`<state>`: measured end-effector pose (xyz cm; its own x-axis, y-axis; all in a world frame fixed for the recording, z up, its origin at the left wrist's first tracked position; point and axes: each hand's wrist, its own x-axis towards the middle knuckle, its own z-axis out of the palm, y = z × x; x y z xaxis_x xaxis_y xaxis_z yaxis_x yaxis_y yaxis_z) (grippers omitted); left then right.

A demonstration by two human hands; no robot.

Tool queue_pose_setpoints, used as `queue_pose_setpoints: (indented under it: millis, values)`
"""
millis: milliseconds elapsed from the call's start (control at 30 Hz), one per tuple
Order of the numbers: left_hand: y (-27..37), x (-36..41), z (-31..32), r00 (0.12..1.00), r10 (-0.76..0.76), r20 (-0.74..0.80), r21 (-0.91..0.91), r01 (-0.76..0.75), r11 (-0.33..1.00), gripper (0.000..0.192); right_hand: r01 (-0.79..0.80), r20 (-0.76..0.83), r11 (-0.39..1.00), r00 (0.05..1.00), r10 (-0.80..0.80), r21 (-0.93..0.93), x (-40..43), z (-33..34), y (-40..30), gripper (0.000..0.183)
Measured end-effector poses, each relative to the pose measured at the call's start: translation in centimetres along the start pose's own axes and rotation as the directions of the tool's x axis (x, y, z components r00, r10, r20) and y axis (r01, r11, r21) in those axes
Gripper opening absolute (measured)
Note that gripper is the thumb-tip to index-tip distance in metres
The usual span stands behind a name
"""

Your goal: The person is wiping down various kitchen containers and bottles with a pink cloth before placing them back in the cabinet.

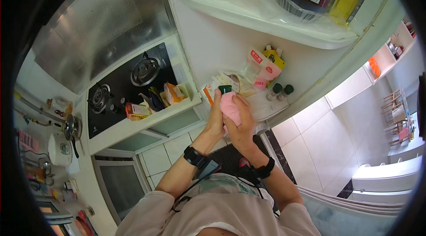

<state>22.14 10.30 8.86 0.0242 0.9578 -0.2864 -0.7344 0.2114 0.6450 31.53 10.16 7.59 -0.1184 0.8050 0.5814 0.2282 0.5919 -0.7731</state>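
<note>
Before my chest, over the lower corner shelf (266, 104), both hands hold a small jar with a dark green cap (225, 88). A pink cloth (230, 107) covers most of its body. My left hand (215, 116) grips the jar from the left, its thumb close under the cap. On the other side, my right hand (242, 124) presses the cloth around the jar. Two spice jars with dark green caps (275, 91) stand just right of my hands. Behind them leans a pink and white pouch (261, 68) against a yellow pack (276, 58). Flat packets (238, 81) lie beyond the cap.
An upper corner shelf (266, 24) with bottles juts out above. To the left are a black gas hob (129, 86) and a narrow bin of food packets (166, 99). A pan (72, 128) and a white appliance (60, 149) stand farther left. A dark mat (226, 159) lies below.
</note>
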Motion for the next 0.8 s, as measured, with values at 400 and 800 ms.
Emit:
queue_pose_setpoints:
  millis: [400,800]
  values:
    - [-2.9,2.5,-0.9,0.832,0.553,-0.052,0.545,-0.44,0.714,0.054,-0.212,0.082,0.936,0.977,0.196,0.282,1.7,-2.1,1.2,0.043]
    - [-3.8,1.9,2.7,0.817,0.554,-0.16,0.436,-0.445,0.782,0.023,-0.392,0.269,0.78,0.917,0.293,0.488,1.8,-4.7,4.6,0.037]
